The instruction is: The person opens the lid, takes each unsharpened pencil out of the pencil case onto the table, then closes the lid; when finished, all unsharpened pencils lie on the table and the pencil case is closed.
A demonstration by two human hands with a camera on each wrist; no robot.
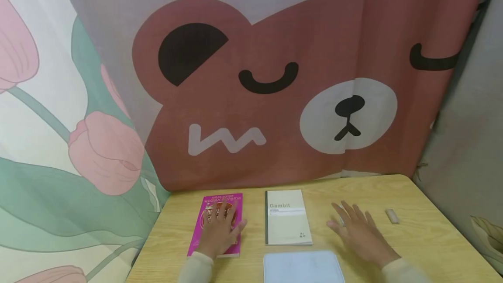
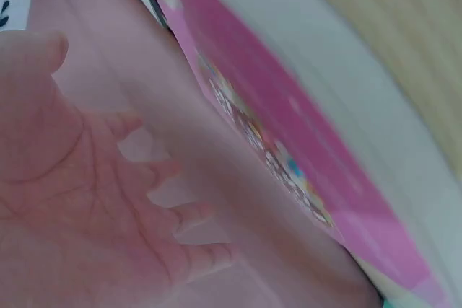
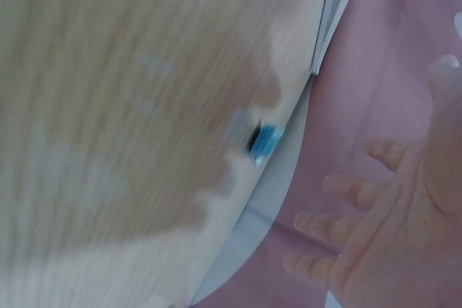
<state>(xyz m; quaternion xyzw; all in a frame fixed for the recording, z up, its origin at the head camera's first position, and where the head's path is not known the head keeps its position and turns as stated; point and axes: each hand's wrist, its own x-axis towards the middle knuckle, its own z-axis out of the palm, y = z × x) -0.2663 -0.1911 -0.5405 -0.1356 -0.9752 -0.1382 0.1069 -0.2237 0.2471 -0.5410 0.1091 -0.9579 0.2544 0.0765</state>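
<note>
My left hand point(image 1: 218, 232) hovers over a pink book point(image 1: 233, 248), fingers spread and holding nothing. A gap between that palm and the book's cover shows in the left wrist view. On the other side, my right hand point(image 1: 359, 232) is held above the table with spread fingers, also holding nothing. Beneath it, a small blue-and-whitish item point(image 3: 264, 141) lies on the wood; its kind is too blurred to tell, and the fingers mostly hide it in the head view. Between the hands lies a pale notebook point(image 1: 287, 228) marked "Gambit", with a dark spine.
A light blue flat case point(image 1: 302, 267) lies at the front, cut off by the frame's edge. Right of my right hand is a small greyish-tan block point(image 1: 392, 216). Behind the wooden table point(image 1: 428, 248) hangs a bear-print curtain point(image 1: 275, 160); a tulip-print curtain point(image 1: 47, 213) hangs at left.
</note>
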